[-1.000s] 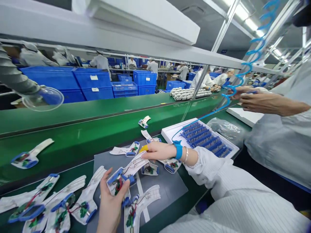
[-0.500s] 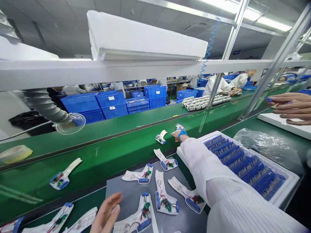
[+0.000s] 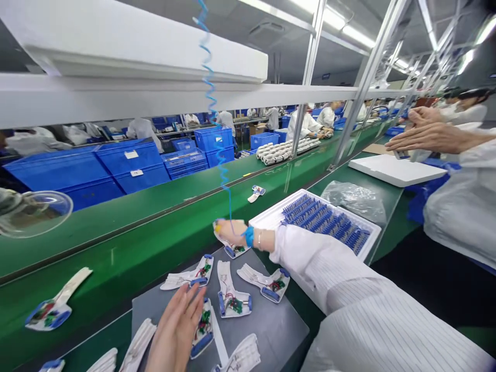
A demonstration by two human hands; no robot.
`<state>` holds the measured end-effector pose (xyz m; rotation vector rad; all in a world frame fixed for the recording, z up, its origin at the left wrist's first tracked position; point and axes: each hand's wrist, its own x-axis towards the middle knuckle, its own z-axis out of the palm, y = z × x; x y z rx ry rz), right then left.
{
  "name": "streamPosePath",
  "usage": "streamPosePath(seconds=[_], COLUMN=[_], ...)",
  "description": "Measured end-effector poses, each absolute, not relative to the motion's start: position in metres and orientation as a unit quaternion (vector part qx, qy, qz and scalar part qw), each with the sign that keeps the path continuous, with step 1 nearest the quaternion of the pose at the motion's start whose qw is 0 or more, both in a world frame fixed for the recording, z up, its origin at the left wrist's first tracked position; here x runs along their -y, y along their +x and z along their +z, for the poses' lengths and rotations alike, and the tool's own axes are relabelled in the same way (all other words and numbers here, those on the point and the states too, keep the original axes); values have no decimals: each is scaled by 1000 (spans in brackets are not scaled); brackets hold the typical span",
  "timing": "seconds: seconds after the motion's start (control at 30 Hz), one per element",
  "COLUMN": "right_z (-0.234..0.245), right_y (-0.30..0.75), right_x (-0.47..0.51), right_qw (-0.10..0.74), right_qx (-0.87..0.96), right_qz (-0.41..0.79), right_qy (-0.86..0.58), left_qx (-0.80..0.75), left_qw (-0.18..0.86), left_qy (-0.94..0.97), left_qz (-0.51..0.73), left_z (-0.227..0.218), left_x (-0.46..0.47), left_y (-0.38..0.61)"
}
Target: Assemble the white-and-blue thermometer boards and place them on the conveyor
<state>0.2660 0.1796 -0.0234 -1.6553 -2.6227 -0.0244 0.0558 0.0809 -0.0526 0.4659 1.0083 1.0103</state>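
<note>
Bright ceiling tubes (image 3: 358, 36), reflective green surface (image 3: 135, 258), right hand (image 3: 231, 231) blurred, stretched edges

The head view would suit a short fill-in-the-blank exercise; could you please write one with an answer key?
1. Several casings lie on a mat coloured ____.
2. Round the wrist of the right hand, the wide band is ____.
3. The tray holding rows of blue parts is ____.

Missing words: grey; blue; white.

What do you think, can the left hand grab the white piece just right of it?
Probably yes: the left hand looks open, close beside the white piece, with nothing visible between them.
</note>
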Motion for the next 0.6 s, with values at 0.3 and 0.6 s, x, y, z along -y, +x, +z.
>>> streamPosePath(seconds=[0.3, 0.6], right_z=[-16, -45], right_y=[293, 403], right_x=[-83, -123], right_qw=[14, -110], right_qx=[894, 676], right_qz=[-17, -28], right_qy=[-447, -728], left_qx=[-458, -458], left_qw=[767, 764], left_qy=[173, 174], left_qz=[415, 420], left_z=[-59, -57], left_x=[-73, -84], left_y=[119, 107])
